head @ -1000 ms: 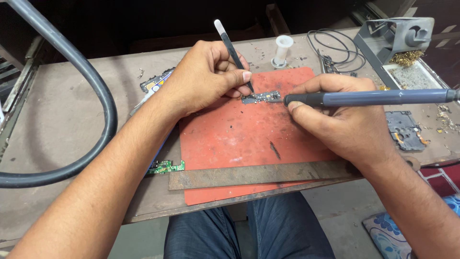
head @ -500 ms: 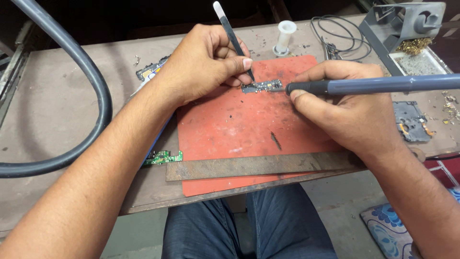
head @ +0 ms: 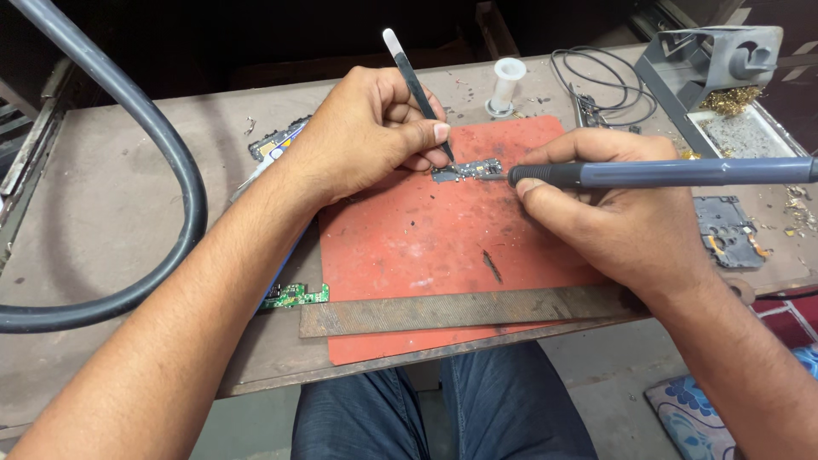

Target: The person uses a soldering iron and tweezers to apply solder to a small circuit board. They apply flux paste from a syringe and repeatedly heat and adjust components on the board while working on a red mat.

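A small, narrow circuit board [head: 466, 170], dark with metal shields, lies flat near the far edge of the red mat [head: 443, 247]. The left hand [head: 366, 132] arches over the mat's far-left corner, fingers pinching black tweezers [head: 417, 89] whose tips press on the board. The right hand [head: 613, 213] rests on the mat's right side, gripping a grey soldering iron [head: 665, 173] level, tip touching the board's right end.

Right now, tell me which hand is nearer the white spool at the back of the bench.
Left. The left hand grips tweezers just left of the white spool; the right hand, holding the soldering iron, sits farther toward the front.
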